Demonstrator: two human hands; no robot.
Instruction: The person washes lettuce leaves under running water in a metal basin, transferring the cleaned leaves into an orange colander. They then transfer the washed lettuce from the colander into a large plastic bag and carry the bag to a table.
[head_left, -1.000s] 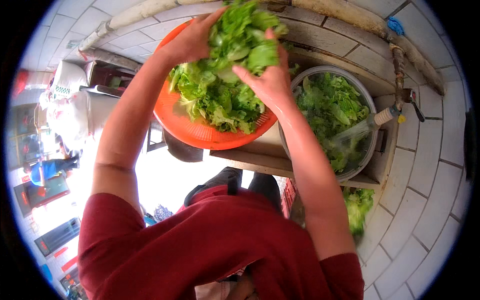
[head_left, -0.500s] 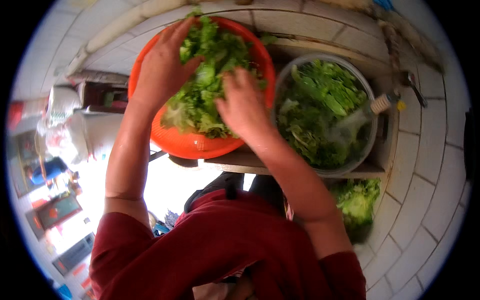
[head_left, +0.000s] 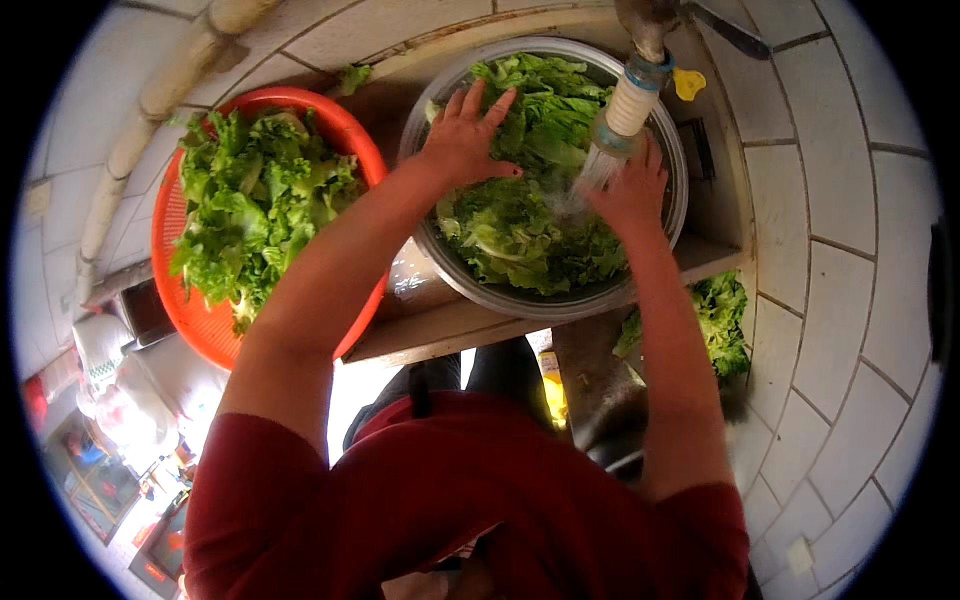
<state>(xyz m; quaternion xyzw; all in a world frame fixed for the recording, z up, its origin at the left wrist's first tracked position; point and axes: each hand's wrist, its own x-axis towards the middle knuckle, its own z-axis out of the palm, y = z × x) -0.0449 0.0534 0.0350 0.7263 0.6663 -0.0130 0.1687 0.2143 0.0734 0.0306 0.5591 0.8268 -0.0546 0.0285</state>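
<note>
**Lettuce between both hands, water at the right one**

Loose lettuce in a round metal basin lay between the hands: right of the left fingers, left of the right ones. Left hand was spread over the basin's left side, thumb toward the middle, gripping nothing visible; leaf contact unclear. Right hand had fingers extended just beside the spout, thumb out by the water stream; no leaf seen pinched there.

Long axis: none for the heap; farthest leaves ran roughly crosswise. Left hand was nearer the far-left leaves, right nearer the stream.

Orange colander, loaded with more leaves, stood left of the left fingers, beside that forearm. Another leafy bunch sat nearer the body than the right fingers, outside the basin.

Brands/labels: nothing readable around the fingers. Yellow tag right of the spout showed no legible writing.
</note>
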